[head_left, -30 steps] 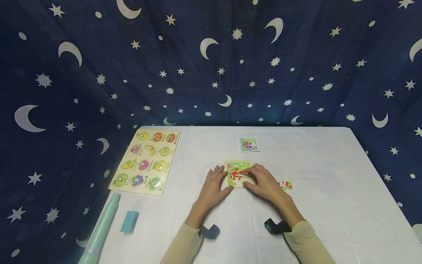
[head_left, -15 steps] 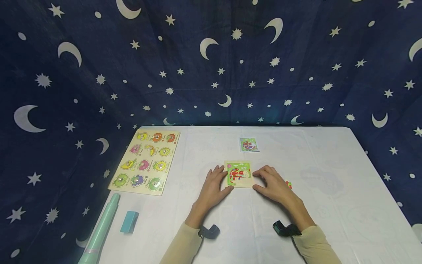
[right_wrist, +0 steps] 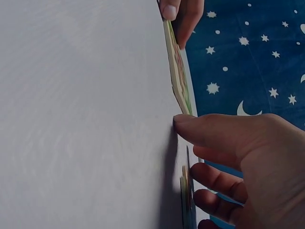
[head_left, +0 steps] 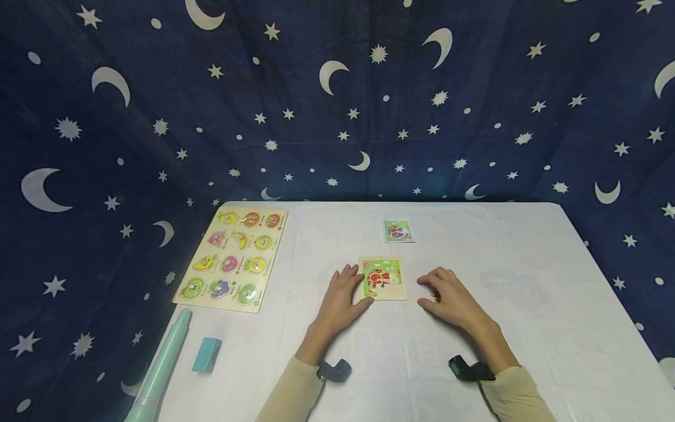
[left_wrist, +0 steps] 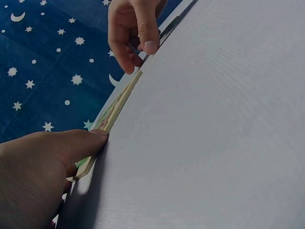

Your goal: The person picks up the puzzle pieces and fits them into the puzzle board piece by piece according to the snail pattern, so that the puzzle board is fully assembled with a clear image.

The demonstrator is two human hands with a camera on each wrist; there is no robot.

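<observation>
My left hand point(head_left: 343, 302) holds the left side of a small wooden jigsaw board point(head_left: 392, 292), its thumb at the near edge. The board's picture is green and red, with bare wood along the lower right. To the right of the board, my right hand point(head_left: 453, 302) hovers low over the tabletop, thumb and fingers apart and loosely bent. Beneath it shows a bit of red jigsaw piece point(head_left: 435, 296); the rest is hidden by the hand. In the right wrist view, loose jigsaw pieces point(right_wrist: 185, 195) lie beside the fingertips, seen edge-on.
A small picture card point(head_left: 398, 231) lies behind the board. At the left are a fruit peg puzzle point(head_left: 230, 258), a blue block point(head_left: 207, 354) and a long mint-green tube-like object point(head_left: 163, 366). A starry dark blue cloth point(head_left: 295, 88) hangs behind the white table point(head_left: 527, 246).
My right hand has left the board's picture and moved right, over the loose pieces, which it now mostly covers. The left hand and board have stayed put.
</observation>
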